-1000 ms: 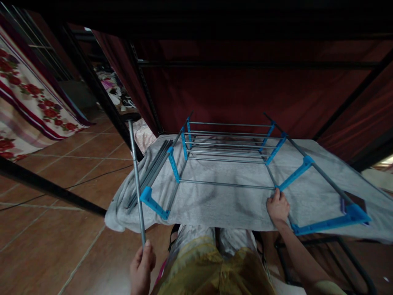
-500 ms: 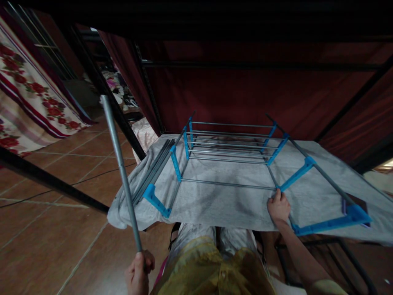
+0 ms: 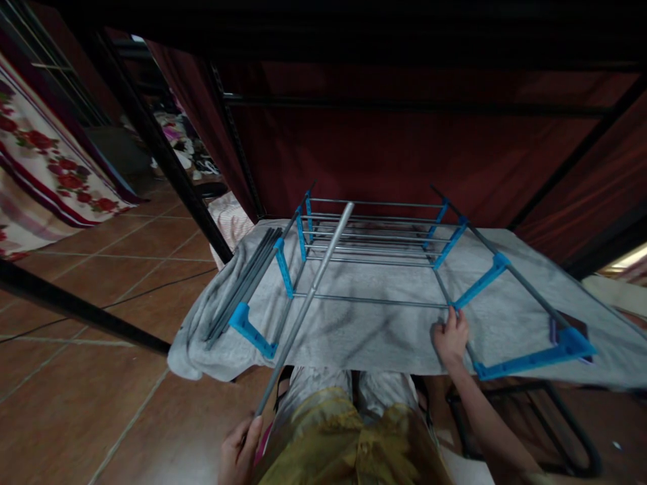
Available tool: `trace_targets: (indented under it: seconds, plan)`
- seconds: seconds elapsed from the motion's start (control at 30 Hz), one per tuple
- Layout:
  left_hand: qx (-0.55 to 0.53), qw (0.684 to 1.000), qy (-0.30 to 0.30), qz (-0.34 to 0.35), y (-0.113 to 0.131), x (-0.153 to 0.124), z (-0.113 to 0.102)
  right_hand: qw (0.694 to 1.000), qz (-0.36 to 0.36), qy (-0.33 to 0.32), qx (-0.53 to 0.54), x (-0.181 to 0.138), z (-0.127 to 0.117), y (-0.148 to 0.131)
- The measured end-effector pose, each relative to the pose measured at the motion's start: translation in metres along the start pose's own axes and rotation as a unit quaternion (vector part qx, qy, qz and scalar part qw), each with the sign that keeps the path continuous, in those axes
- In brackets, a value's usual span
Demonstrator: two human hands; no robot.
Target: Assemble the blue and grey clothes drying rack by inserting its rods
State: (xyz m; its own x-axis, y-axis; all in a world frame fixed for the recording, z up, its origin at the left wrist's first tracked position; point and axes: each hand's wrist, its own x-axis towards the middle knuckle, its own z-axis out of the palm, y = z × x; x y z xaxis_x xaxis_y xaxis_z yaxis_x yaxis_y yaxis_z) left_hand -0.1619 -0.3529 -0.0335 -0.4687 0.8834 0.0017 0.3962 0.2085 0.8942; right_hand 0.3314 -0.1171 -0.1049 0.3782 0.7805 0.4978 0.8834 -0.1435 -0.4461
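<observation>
A long grey metal tube slants up and to the right from my left hand, which is closed around its lower end. The tube crosses in front of a partly assembled rack of grey rods and blue plastic brackets. My right hand is closed at the rack's right side, its fingertips at the lower end of a blue bracket; the fingers seem to pinch the joint of rod and bracket. At the near left of the rack is another blue bracket.
Several loose grey tubes lie at the left of the grey cloth. A dark flat object rests by the right front bracket. Black frame posts stand at the left, with a dark red curtain behind.
The tube in my left hand has swung from the left over to the right, across the rack. My right hand stays at the bracket. The view has shifted slightly.
</observation>
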Motion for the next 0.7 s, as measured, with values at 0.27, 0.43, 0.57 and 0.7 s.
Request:
trace_targets:
  seconds: [0.27, 0.43, 0.57, 0.7]
  plan:
    - [0.029, 0.996, -0.080, 0.037, -0.006, 0.010, 0.012, 0.857, 0.217, -0.142, 0.446, -0.043, -0.008, -0.078]
    - [0.066, 0.990, -0.114, 0.054, -0.010, 0.015, 0.016, 0.702, 0.295, -0.247, 0.600, -0.063, -0.040, -0.141]
    - [0.111, 0.981, -0.139, 0.073, -0.018, 0.017, 0.020, 0.612, 0.289, -0.336, 0.655, -0.075, -0.067, -0.178]
    - [0.148, 0.971, -0.162, 0.098, -0.016, 0.019, 0.025, 0.545, 0.280, -0.380, 0.693, -0.084, -0.077, -0.195]
